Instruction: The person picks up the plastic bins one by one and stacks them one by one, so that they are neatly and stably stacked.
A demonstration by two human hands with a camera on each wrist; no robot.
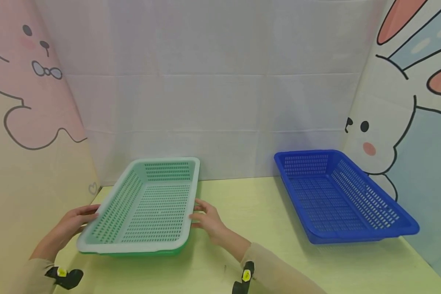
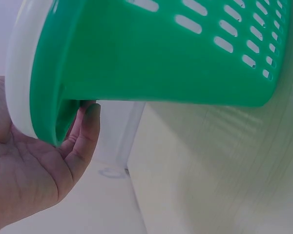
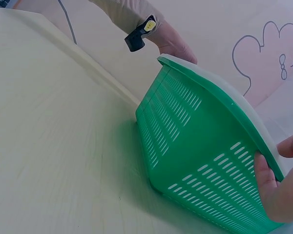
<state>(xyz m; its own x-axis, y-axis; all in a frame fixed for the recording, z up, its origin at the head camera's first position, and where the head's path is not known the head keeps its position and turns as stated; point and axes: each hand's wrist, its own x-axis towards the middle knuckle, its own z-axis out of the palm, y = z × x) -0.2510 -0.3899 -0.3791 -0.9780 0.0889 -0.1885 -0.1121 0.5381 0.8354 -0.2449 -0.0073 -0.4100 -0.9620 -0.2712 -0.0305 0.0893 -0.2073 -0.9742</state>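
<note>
A white slotted basket [image 1: 132, 248] is nested inside a green basket [image 3: 205, 122], with their rims together, at the left of the table. My left hand [image 1: 71, 223] grips the stacked rims at the left side. In the left wrist view, fingers [image 2: 85, 136] curl up beneath the green rim. On the right side, my right hand [image 1: 210, 222] pinches both rims, its thumb and fingers on either side of them in the right wrist view. Whether the green base touches the table cannot be told.
A blue slotted basket [image 1: 353, 234] stands at the right of the pale yellow table [image 1: 250, 212]. Behind is a white cloth wall [image 1: 213, 102]; side panels carry a pink cartoon figure [image 1: 40, 102] and a white rabbit [image 1: 386, 134].
</note>
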